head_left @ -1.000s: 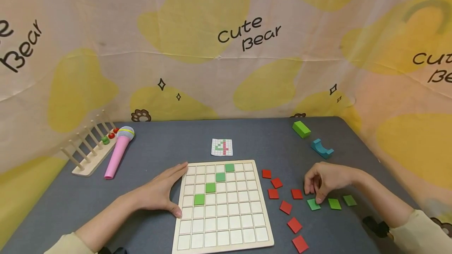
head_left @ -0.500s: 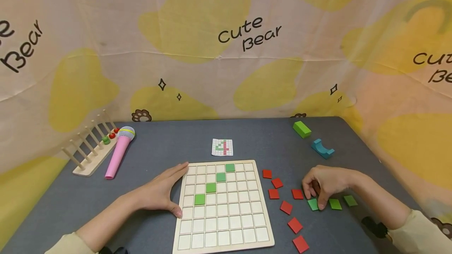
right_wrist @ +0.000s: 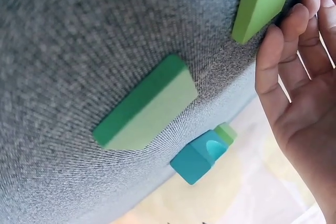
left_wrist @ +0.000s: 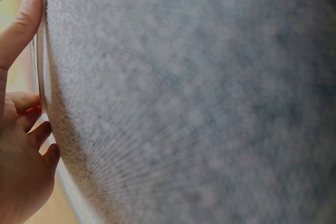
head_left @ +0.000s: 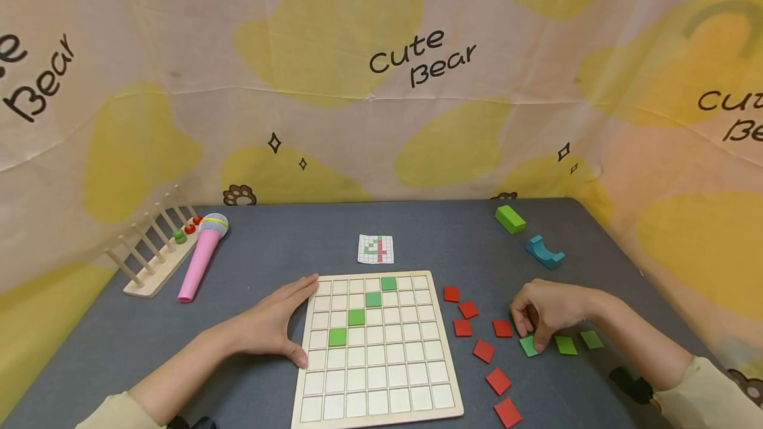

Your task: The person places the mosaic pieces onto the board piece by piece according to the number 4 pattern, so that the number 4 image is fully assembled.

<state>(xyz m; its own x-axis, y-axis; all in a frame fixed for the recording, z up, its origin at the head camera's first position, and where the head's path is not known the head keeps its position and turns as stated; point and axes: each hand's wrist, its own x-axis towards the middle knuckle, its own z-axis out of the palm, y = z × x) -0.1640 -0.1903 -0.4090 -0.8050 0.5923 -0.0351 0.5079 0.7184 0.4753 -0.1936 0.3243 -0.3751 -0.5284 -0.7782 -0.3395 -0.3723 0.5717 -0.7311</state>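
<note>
In the head view, my left hand (head_left: 271,323) lies along the left edge of a wooden grid board (head_left: 377,348), thumb and fingers spread and touching its rim. Several green tiles sit in the board's cells, stepping diagonally down from the top. At right, my right hand (head_left: 551,310) has its thumb and curled fingers at the edges of a green square tile (head_left: 527,347) on the table, pinching it. Two more green tiles (head_left: 565,345) lie to the right of that hand. Several red tiles (head_left: 483,351) are scattered between the board and the right hand.
A small card (head_left: 375,249) with a coloured 4 lies behind the board. At back left are a pegged wooden rack (head_left: 156,263) and a pink toy microphone (head_left: 201,260). A green block (head_left: 510,220) and a blue arch block (head_left: 544,253) stand at back right.
My right hand has shifted slightly left and its grip on the green tile has been adjusted, with the tile turning a little. My left hand stays at the board's edge.
</note>
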